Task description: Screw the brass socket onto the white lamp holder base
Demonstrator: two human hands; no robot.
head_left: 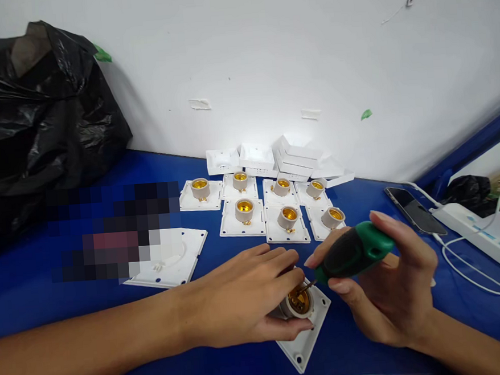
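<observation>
My left hand (244, 293) grips a white lamp socket (298, 304) with a brass-lined cup, mounted on a square white base plate (306, 343) near the table's front edge. My right hand (389, 280) holds a screwdriver with a green and black handle (353, 253). Its thin shaft slants down to the left and its tip reaches into the brass cup of the socket.
Several finished sockets on white plates (262, 206) lie in rows behind my hands, with white box parts (274, 160) stacked at the wall. A bare white plate (169, 259) lies left. A black bag (35, 117) fills the far left; a phone (414, 209) and power strip (484, 234) lie right.
</observation>
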